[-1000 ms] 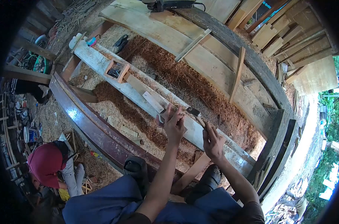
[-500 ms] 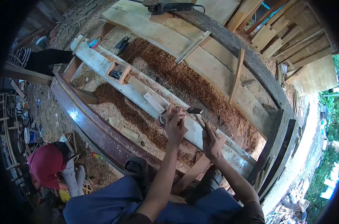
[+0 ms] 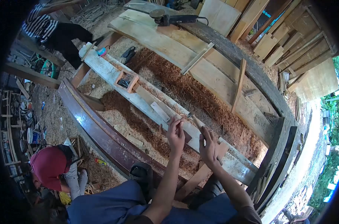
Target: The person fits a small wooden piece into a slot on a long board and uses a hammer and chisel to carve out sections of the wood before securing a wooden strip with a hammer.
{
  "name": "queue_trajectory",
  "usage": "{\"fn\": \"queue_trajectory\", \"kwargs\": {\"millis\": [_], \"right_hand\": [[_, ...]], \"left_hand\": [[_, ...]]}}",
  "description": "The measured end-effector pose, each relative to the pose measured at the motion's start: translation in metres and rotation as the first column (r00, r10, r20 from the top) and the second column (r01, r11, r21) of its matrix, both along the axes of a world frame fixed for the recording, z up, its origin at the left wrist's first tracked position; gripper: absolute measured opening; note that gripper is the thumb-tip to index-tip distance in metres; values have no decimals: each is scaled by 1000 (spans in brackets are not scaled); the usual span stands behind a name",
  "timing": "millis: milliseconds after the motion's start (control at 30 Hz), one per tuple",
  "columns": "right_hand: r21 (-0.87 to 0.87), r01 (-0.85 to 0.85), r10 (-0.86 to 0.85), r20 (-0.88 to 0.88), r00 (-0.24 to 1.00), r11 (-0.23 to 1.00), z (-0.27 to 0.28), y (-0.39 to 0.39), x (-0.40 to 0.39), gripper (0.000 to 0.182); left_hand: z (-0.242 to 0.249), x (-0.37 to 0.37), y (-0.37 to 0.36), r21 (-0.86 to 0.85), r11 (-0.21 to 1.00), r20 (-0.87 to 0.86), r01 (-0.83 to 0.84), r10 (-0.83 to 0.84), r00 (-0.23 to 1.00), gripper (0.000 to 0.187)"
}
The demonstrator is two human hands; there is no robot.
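Note:
My left hand (image 3: 175, 136) is raised above the long white-stained plank, fingertips drawn together. Whatever they pinch is too small to make out. My right hand (image 3: 209, 147) is beside it, fingers loosely around the wooden handle of a hammer (image 3: 196, 121). The hammer's dark head points away from me, and part of the handle is hidden behind the fingers. On the plank (image 3: 102, 69), just beyond my left hand, lies a short pale wood strip (image 3: 160, 112). A small open wooden box (image 3: 126, 81) with dark bits inside sits farther up the plank.
An angle grinder (image 3: 177, 19) rests on wide boards at the back. Curved dark-red timber (image 3: 98, 125) runs along the left. Wood shavings (image 3: 165, 74) cover the ground. A person in a red top (image 3: 52, 166) crouches at lower left; another in stripes (image 3: 40, 26) is at upper left.
The view has shifted slightly. My right hand's fingers have loosened and straightened on the hammer handle. My left fingertips stay together. The person in stripes has come further into view.

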State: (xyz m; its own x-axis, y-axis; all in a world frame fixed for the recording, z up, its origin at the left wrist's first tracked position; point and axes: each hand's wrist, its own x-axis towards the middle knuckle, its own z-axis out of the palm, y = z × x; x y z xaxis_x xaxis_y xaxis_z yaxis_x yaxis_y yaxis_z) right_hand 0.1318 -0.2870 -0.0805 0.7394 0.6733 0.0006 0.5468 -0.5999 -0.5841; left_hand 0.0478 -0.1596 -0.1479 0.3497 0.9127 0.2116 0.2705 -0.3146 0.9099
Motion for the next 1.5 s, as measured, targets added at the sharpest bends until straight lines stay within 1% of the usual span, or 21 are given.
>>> {"fn": "queue_trajectory", "kwargs": {"millis": [33, 67, 167, 200, 300, 333, 467, 567, 667, 733, 833, 933, 1000, 1067, 1100, 1167, 1233, 1300, 1333, 1433, 1500], "right_hand": [[8, -1, 1, 2, 1000, 1000, -3, 7, -5, 36], [6, 30, -30, -35, 999, 1000, -7, 15, -11, 36], [52, 84, -80, -80, 994, 995, -8, 40, -29, 35], [49, 130, -126, -86, 988, 990, -2, 47, -34, 36], [76, 237, -232, -74, 970, 969, 8, 59, -49, 35], [72, 276, -273, -59, 960, 958, 5, 57, -55, 35], [14, 333, -333, 6, 943, 943, -3, 44, -62, 36], [-9, 376, -376, -26, 926, 927, -10, 34, -66, 36], [11, 378, -377, -20, 926, 926, -15, 33, -61, 33], [9, 373, -373, -10, 928, 928, -18, 34, -58, 33], [4, 361, -361, -27, 932, 932, -24, 29, -58, 33], [-5, 344, -344, -65, 937, 939, -23, 25, -57, 35], [-14, 337, -337, -82, 938, 941, -23, 25, -55, 36], [19, 235, -236, 114, 965, 972, -28, 20, -46, 41], [18, 232, -233, 113, 966, 973, -33, 14, -39, 41], [-13, 85, -86, -123, 989, 996, -43, 0, -23, 43], [-114, 64, -81, -153, 985, 991, -19, 3, -15, 43], [-82, 56, -53, 37, 998, 995, -10, 7, -13, 37], [-82, 53, -50, 38, 998, 995, -15, 7, -12, 37], [-92, 44, -41, 26, 999, 995, -22, 10, -12, 39], [-2, 143, -143, -2, 990, 990, -18, 19, -14, 35]], "left_hand": [[14, -4, 2, -36, 999, -106, -7, 3, 994, 23], [26, -1, 5, -143, 989, 66, -35, 45, 997, 28], [21, -5, 18, -122, 988, 149, -99, 117, 982, 30], [26, -15, 25, 122, 988, -76, -94, 103, 992, 30], [34, -23, 32, 22, 995, -70, -93, 95, 993, 28], [34, -20, 34, -73, 991, 18, -113, 114, 993, 23], [37, -20, 33, 38, 996, -127, -80, 84, 988, 20], [17, -11, 26, -109, 988, 63, -107, 114, 991, 19], [32, -7, 25, -208, 978, 98, -25, 46, 994, 18], [33, -6, 24, -7, 1000, -23, 18, -18, 1000, 15], [26, -1, 22, -98, 995, 117, -36, 48, 992, 10], [28, -10, 24, 23, 1000, 14, 6, -6, 1000, 14], [29, -11, 27, -23, 1000, 51, 1, 0, 999, 13], [28, -13, 29, -73, 997, 86, -2, 8, 996, 13], [27, -15, 31, -21, 1000, 55, -5, 7, 998, 12], [25, -16, 31, 26, 1000, 27, -8, 7, 1000, 12], [20, -15, 31, -130, 991, 111, -9, 24, 993, 11], [19, -13, 30, -170, 985, 156, 6, 21, 988, 13], [19, -12, 29, -211, 977, 197, 26, 17, 980, 15], [26, -11, 30, -187, 980, 218, 72, -31, 976, 17], [31, -10, 30, -213, 975, 226, 65, -16, 974, 16]]}}
